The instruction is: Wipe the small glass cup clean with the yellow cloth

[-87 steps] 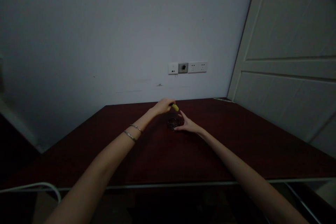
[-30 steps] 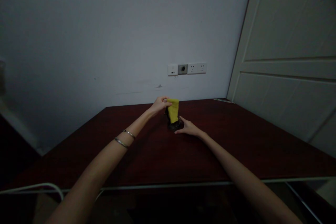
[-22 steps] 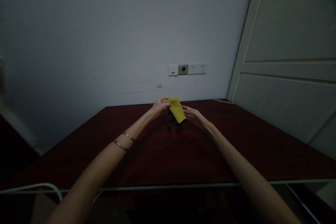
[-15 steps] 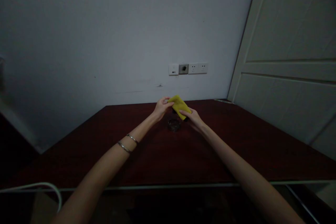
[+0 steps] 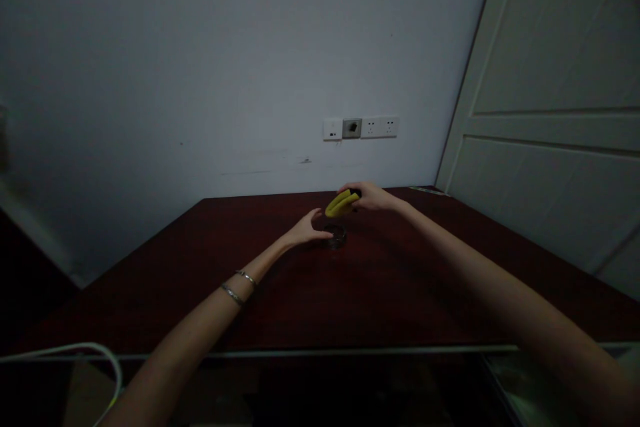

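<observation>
A small round clear glass dish (image 5: 337, 236), resembling an ashtray, rests on the dark red tabletop. My left hand (image 5: 309, 227) is at its left side with thumb and fingers spread apart; the thumb reaches the rim, though I cannot tell whether it touches. Above the dish, my right hand (image 5: 369, 195) grips a folded yellow cloth (image 5: 341, 203) from the right. Something black shows between the cloth and the right fingers, too dark to name.
The dark red table (image 5: 280, 307) meets a pale wall bearing a row of sockets (image 5: 370, 127). A white panelled door (image 5: 555, 127) stands along the right. At the lower left, a white cable (image 5: 90, 347) loops by the table's front edge.
My left hand has let go of the yellow cloth and come down beside the glass dish. My right hand has tilted and folded the cloth over, bringing it above the dish.
</observation>
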`<state>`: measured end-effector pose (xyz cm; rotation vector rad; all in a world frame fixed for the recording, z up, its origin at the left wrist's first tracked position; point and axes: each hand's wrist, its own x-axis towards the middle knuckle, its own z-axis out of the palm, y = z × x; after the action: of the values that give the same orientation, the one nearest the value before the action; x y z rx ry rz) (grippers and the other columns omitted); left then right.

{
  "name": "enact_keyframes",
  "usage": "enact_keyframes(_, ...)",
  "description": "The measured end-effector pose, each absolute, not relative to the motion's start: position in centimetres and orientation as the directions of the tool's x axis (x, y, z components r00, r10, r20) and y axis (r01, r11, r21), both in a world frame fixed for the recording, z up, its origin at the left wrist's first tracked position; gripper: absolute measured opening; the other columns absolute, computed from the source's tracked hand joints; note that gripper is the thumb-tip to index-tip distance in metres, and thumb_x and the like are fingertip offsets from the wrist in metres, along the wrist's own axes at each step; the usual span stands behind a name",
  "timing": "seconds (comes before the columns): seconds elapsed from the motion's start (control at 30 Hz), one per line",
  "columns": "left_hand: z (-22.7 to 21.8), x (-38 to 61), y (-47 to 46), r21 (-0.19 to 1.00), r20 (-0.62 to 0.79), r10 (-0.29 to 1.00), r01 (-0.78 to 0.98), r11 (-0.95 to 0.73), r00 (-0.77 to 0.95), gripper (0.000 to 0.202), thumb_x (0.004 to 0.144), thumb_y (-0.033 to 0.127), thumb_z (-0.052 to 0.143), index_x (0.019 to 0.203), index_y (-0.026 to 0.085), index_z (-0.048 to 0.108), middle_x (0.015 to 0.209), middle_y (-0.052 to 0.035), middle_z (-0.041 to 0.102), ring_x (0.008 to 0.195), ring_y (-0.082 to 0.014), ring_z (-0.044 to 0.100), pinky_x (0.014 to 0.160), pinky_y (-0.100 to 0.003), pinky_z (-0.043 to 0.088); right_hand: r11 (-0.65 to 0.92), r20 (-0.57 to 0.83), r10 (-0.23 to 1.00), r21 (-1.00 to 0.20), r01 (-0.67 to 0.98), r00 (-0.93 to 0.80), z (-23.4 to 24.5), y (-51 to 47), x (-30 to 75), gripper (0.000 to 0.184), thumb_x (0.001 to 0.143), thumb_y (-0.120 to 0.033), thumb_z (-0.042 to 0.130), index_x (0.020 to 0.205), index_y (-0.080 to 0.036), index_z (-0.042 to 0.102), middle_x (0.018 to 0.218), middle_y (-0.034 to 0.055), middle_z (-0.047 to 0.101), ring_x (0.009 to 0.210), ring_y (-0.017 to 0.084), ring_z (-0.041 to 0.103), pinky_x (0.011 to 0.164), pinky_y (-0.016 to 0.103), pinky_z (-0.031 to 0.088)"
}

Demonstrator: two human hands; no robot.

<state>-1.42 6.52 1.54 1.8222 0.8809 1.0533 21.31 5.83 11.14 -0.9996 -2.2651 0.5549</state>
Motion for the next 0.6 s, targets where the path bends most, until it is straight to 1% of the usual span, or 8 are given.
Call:
enact_keyframes(0.03,0.7,-1.5,6.4,0.894,0.29,0.86,0.201,-0.4,0.42,0.091,0.042,0.027,0.083,0.123,0.014,0.044,0.128,-0.0186,0.047,0.121,-0.0312,0.041,0.102,-0.046,0.029,0.674,0.333,0.732,-0.485,0.558,-0.594,11.1,5.7,21.1,0.048,0.059,-0.002,0.053,0.104,-0.016,0.061,0.09,0.0041,0.067,0.077,0.016,0.061,0.071,0.028,0.047)
enact_keyframes(0.1,-0.7,-1.5,6.1,0.88,0.249,0.865,0.272,-0.39,0.435,0.102,0.04,0.029,0.083,0.129,0.015,0.037,0.132,-0.0187,0.043,0.124,-0.0323,0.037,0.104,-0.047,0.026,0.738,0.298,0.672,-0.341,0.582,-0.677,10.6,5.2,20.6,0.042,0.063,-0.005,0.054,0.102,-0.016,0.062,0.094,0.0054,0.067,0.083,0.018,0.061,0.075,0.028,0.045)
enact_keyframes(0.17,-1.5,-1.3,6.0,0.869,0.225,0.877,0.32,-0.378,0.425,0.109,0.04,0.032,0.083,0.134,0.015,0.03,0.133,-0.0194,0.041,0.126,-0.0325,0.035,0.105,-0.046,0.025,0.778,0.26,0.626,-0.261,0.571,-0.735,9.8,4.9,20.0,0.036,0.067,-0.008,0.053,0.1,-0.017,0.063,0.093,0.0053,0.068,0.082,0.017,0.062,0.075,0.026,0.043)
enact_keyframes(0.27,-2.0,-0.8,6.0,0.856,0.208,0.882,0.357,-0.373,0.422,0.114,0.041,0.037,0.082,0.136,0.012,0.023,0.134,-0.0211,0.039,0.125,-0.0314,0.036,0.104,-0.043,0.027,0.812,0.234,0.583,-0.203,0.547,-0.778,8.7,4.9,19.4,0.036,0.068,-0.004,0.049,0.098,-0.018,0.064,0.091,0.0047,0.068,0.083,0.016,0.062,0.074,0.023,0.042)
enact_keyframes(0.33,-2.0,-0.4,6.0,0.85,0.215,0.879,0.362,-0.383,0.426,0.112,0.042,0.038,0.082,0.135,0.011,0.025,0.133,-0.0205,0.04,0.123,-0.0305,0.038,0.104,-0.042,0.028,0.817,0.233,0.577,-0.171,0.551,-0.783,8.5,5.2,19.0,0.038,0.067,-0.002,0.047,0.097,-0.017,0.064,0.091,0.0049,0.069,0.083,0.015,0.062,0.073,0.022,0.042)
enact_keyframes(0.4,-1.9,0.0,6.0,0.847,0.228,0.878,0.359,-0.391,0.42,0.107,0.043,0.038,0.082,0.133,0.012,0.029,0.129,-0.0181,0.045,0.12,-0.0293,0.043,0.102,-0.041,0.031,0.812,0.215,0.584,-0.13,0.569,-0.783,8.6,5.7,18.7,0.036,0.066,-0.003,0.049,0.095,-0.017,0.065,0.089,0.0051,0.069,0.081,0.016,0.062,0.071,0.022,0.041)
enact_keyframes(0.5,-1.7,0.3,5.9,0.838,0.22,0.883,0.383,-0.388,0.413,0.092,0.046,0.039,0.08,0.125,0.013,0.04,0.12,-0.0144,0.054,0.112,-0.0272,0.05,0.097,-0.04,0.037,0.804,0.146,0.594,-0.061,0.592,-0.791,8.9,6.0,18.0,0.032,0.066,-0.006,0.051,0.092,-0.018,0.066,0.085,0.0053,0.069,0.077,0.016,0.061,0.067,0.022,0.041)
enact_keyframes(0.6,-1.6,0.5,5.9,0.822,0.211,0.883,0.413,-0.392,0.419,0.077,0.052,0.042,0.077,0.116,0.012,0.047,0.113,-0.0132,0.058,0.105,-0.026,0.054,0.093,-0.038,0.04,0.772,0.087,0.633,0.0,0.635,-0.77,8.8,6.0,17.5,0.032,0.066,-0.006,0.052,0.092,-0.019,0.066,0.085,0.006,0.068,0.076,0.017,0.061,0.062,0.022,0.039)
